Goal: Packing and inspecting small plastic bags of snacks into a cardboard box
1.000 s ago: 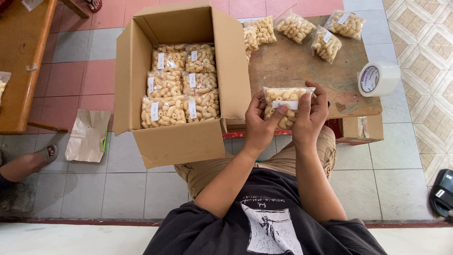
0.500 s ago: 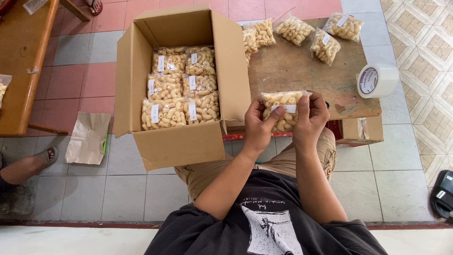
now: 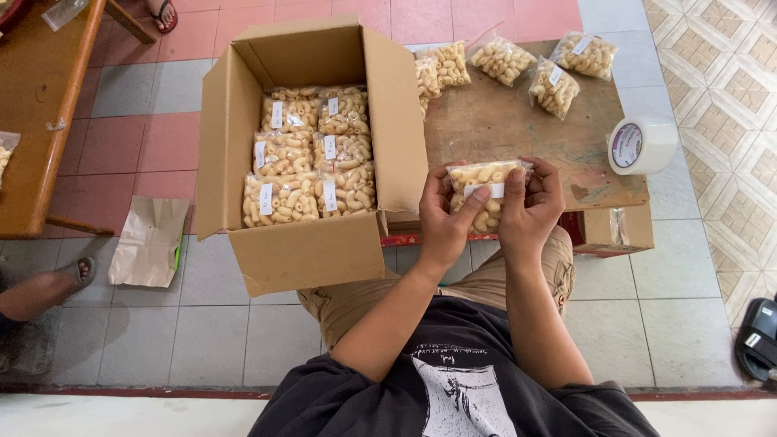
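Both my hands hold one clear bag of pale curled snacks (image 3: 483, 180) over the near edge of a low wooden table (image 3: 518, 129). My left hand (image 3: 443, 222) grips its left side, with the thumb pressing on a white label on the bag's front. My right hand (image 3: 530, 212) grips the right side. To the left stands an open cardboard box (image 3: 307, 243) with several labelled snack bags (image 3: 312, 154) packed flat inside.
More snack bags (image 3: 502, 58) lie at the table's far edge. A roll of clear tape (image 3: 641, 144) sits at the table's right edge. On the tiled floor are a brown paper bag (image 3: 148, 241), another person's sandalled foot (image 3: 73, 273) and a wooden bench (image 3: 40, 113).
The bag in my hands has dropped slightly and come closer to me. My thumbs keep pressing on the white label. The view has shifted a little.
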